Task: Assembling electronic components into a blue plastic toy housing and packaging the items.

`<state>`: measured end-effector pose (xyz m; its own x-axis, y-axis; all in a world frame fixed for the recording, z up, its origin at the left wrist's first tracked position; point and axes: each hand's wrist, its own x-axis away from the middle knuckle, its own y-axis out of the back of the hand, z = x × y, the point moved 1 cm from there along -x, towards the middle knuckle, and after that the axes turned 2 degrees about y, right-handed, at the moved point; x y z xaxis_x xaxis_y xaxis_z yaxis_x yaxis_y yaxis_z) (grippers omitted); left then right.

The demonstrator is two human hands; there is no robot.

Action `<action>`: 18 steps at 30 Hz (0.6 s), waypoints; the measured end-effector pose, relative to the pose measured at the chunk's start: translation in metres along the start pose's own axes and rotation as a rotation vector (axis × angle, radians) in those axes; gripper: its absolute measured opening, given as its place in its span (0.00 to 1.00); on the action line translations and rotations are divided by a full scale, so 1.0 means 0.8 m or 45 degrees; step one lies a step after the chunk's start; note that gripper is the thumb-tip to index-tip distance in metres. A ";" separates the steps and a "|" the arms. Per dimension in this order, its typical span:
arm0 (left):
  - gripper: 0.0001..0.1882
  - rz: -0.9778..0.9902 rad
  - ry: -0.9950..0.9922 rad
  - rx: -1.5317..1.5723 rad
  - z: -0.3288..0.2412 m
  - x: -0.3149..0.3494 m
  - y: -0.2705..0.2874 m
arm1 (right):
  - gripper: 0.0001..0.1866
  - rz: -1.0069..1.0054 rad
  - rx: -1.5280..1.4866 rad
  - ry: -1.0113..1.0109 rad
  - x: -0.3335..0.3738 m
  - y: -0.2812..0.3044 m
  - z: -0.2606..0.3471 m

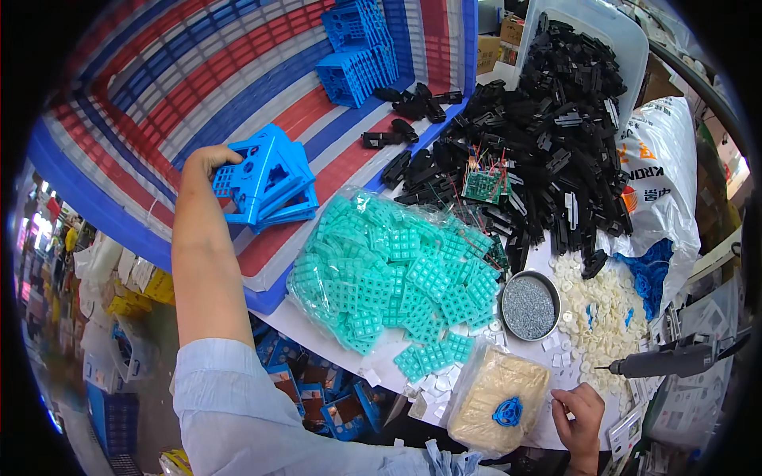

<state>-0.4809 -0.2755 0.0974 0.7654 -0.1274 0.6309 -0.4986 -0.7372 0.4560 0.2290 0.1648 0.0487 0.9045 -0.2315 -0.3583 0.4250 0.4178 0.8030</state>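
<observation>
My left hand point(213, 161) grips a stack of blue plastic housings point(268, 178) by its left edge, over a big blue crate lined with striped cloth. The housings have square openings and small grids of holes. At the lower right, my right hand point(579, 416) rests by a cream block in clear wrap point(496, 389). Its fingers are curled in; anything inside them is hidden. On top of the block lies a small coil-like blue piece point(508, 411). Between the hands, a clear bag point(317, 278) spills teal rubber keypads point(405, 274) over the white table.
More blue housings point(357, 71) are stacked in the crate point(468, 47). Black plastic parts point(548, 119) pile up at the back right, with a green circuit board point(486, 184) on them. A bowl of small metal bits point(530, 308), cream pieces point(595, 309) and a power screwdriver point(667, 362) are nearer.
</observation>
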 end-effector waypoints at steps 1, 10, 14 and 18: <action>0.16 0.031 -0.051 0.026 -0.001 -0.006 0.012 | 0.11 0.000 -0.005 0.005 0.001 -0.002 -0.002; 0.17 0.481 -0.043 -0.605 -0.023 -0.098 -0.080 | 0.12 0.044 -0.035 0.015 -0.006 -0.009 -0.001; 0.16 0.293 0.060 -0.598 0.014 -0.125 -0.088 | 0.11 0.023 -0.041 0.016 0.002 -0.009 -0.003; 0.16 0.316 0.079 -0.467 0.006 -0.082 -0.068 | 0.11 0.005 -0.038 0.051 0.004 -0.007 0.001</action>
<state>-0.5018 -0.2304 0.0279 0.5840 -0.2226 0.7807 -0.7841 -0.4035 0.4716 0.2296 0.1609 0.0436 0.9067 -0.1948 -0.3742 0.4217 0.4446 0.7902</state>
